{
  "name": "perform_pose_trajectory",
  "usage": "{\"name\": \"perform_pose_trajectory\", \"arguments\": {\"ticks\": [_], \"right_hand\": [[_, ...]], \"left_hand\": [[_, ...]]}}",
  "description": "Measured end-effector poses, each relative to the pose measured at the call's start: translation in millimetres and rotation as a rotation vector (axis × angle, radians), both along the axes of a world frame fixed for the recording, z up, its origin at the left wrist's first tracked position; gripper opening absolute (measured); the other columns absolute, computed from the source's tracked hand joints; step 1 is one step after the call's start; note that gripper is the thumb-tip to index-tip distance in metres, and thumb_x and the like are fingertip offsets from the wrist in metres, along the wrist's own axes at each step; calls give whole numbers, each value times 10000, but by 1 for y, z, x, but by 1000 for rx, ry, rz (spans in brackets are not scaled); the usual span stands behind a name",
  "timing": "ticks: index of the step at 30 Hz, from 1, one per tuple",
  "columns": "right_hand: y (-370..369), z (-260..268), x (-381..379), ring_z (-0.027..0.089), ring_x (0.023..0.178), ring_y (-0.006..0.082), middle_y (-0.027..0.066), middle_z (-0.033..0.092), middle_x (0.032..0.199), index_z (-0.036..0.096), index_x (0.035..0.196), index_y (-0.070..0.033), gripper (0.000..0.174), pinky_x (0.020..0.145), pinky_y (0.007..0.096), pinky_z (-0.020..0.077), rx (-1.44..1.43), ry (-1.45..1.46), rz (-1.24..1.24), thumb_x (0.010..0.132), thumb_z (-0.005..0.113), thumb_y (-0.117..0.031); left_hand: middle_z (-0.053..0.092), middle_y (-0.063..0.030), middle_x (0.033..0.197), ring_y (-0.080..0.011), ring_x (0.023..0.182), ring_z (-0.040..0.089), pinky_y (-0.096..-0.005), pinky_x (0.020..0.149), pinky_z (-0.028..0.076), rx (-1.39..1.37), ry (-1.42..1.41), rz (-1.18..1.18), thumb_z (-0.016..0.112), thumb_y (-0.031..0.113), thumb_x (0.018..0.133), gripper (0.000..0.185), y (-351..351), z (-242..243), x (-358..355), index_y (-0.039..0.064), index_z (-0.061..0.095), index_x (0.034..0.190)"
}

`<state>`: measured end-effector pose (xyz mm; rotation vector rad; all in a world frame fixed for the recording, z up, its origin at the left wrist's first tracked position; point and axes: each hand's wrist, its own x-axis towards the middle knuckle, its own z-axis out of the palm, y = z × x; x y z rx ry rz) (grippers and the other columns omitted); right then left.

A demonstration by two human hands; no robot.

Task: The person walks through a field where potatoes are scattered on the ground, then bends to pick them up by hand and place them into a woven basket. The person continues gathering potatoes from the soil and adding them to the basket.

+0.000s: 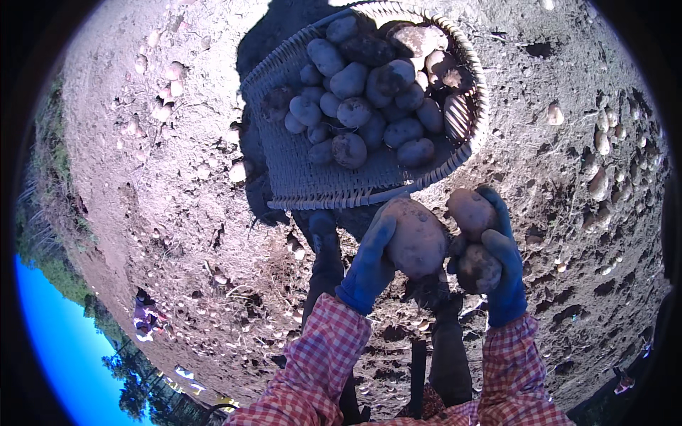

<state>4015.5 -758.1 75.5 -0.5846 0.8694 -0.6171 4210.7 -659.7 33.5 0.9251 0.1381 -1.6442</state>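
Note:
My left hand (371, 261), in a blue work glove, grips one large potato (417, 237) just short of the basket's near rim. In the matching glove, my right hand (503, 261) holds two smaller potatoes, a pinkish one (471, 213) above and a soil-patched one (478, 269) below. The two hands are close together but apart. Beyond them lies a shallow woven basket (298, 183), open towards the left, with a heap of potatoes (354, 112) on its weave. Its right side is a raised, curved rim.
Dug, clumpy soil (202, 133) surrounds the basket. Loose potatoes lie at left (173, 80) and many more at right (599, 183). My trouser legs (326, 271) and a shoe (322, 223) are below the basket. Another person (146, 317) is low in the field at far left.

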Motion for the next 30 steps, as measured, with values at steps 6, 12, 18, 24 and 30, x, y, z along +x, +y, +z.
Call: {"name": "perform_pose_trajectory", "arguments": {"ticks": [6,12,18,24,30], "right_hand": [[-107,-40,68,602,1185,194,121,564,1379,543,1375,-23,369,979,308,502,-858,540,304,1019,513,-114],[-25,-25,-15,585,1224,261,181,625,1301,600,1286,-4,382,1046,375,439,-629,1126,803,993,544,-243],[64,20,-105,562,629,116,15,628,775,655,1127,-21,277,592,273,479,-787,1220,903,932,611,-212],[22,34,-55,621,663,158,56,635,817,612,1188,-104,267,590,352,512,-851,865,805,959,625,-240],[-43,73,62,623,978,196,24,630,1133,574,1324,-148,427,817,436,527,-3,977,800,979,619,-395]], "left_hand": [[573,-203,1303,-368,1202,584,-407,986,495,-43,-1413,-580,646,321,918,509,-45,-8,97,57,543,1341],[630,-169,1244,-327,1156,618,-382,997,488,64,-1175,-461,671,270,906,394,103,12,153,74,618,1244],[670,-182,1170,-348,1109,639,-433,967,497,574,-1104,-965,571,452,925,450,268,50,312,122,656,1219],[702,-166,1156,-337,1084,665,-419,951,510,1052,-912,-826,630,504,844,483,423,75,390,143,707,1157],[729,-43,993,-189,814,688,-361,743,558,998,-670,-354,626,294,939,300,569,159,303,84,714,1135]]}}
